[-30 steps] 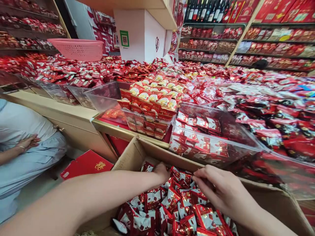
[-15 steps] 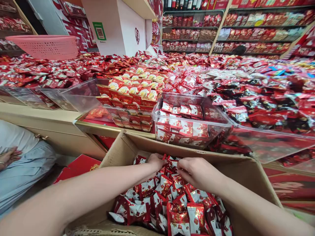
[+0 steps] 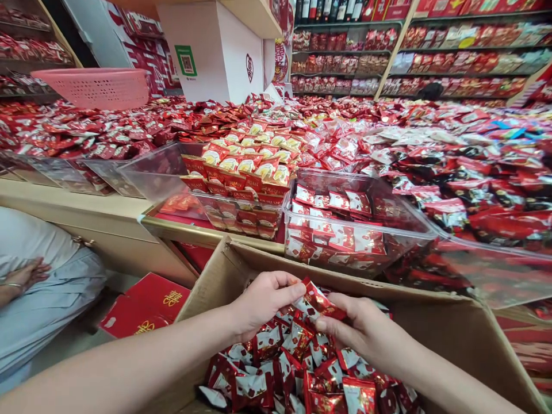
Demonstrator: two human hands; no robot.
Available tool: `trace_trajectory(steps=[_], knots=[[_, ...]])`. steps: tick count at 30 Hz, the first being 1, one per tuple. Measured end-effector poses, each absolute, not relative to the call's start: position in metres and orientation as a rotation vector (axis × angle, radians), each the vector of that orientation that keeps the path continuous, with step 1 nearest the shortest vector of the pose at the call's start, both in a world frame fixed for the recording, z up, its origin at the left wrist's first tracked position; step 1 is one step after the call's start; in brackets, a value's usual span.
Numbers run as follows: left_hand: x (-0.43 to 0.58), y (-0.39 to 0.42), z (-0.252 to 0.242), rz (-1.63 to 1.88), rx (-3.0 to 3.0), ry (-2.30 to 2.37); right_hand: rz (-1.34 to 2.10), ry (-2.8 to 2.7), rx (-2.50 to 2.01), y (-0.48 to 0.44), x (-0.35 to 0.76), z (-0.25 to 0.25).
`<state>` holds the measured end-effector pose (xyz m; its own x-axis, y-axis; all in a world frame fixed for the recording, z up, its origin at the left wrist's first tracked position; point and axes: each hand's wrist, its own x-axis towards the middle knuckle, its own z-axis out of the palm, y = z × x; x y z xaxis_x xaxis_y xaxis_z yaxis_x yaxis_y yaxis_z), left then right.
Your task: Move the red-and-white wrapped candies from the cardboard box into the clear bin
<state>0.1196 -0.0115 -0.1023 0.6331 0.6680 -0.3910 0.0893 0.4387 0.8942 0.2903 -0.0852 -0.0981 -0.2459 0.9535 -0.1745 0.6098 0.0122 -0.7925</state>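
Both my hands are over an open cardboard box [image 3: 435, 322] full of small red-and-white candy packets [image 3: 280, 368]. My left hand [image 3: 263, 299] pinches the near end of a red foil packet [image 3: 321, 303] lifted above the pile. My right hand [image 3: 360, 330] holds the same packet from below, thumb on its underside. Just behind the box stands a clear plastic bin [image 3: 357, 230] partly filled with matching red-and-white packets.
A second clear bin of red-and-yellow durian packets [image 3: 241, 178] sits left of the first. Heaps of red sweets cover the wide counter [image 3: 431, 149]. A pink basket [image 3: 97, 86] rests at back left. Another person [image 3: 38, 299] in pale blue sits at left, beside red boxes [image 3: 146, 302].
Both hands have come up out of the pile and now hold one red packet between them. The camera has shifted slightly.
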Motion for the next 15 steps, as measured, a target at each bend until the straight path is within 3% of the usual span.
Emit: trace_trajectory(steps=[3, 6, 11, 15], knots=[[0.117, -0.012, -0.097, 0.418, 0.996, 0.777, 1.195, -1.895, -1.535, -0.084, 0.29, -0.092], [0.114, -0.008, -0.093, 0.232, 1.047, 0.81, 0.984, -2.075, -1.633, -0.082, 0.294, -0.092], [0.107, 0.004, -0.102, -0.187, 2.173, 1.1, 0.915, -2.421, -2.064, -0.086, 0.308, -0.113], [0.101, 0.015, -0.12, -0.477, 2.258, 1.212, 1.065, -2.474, -2.261, -0.094, 0.316, -0.124]])
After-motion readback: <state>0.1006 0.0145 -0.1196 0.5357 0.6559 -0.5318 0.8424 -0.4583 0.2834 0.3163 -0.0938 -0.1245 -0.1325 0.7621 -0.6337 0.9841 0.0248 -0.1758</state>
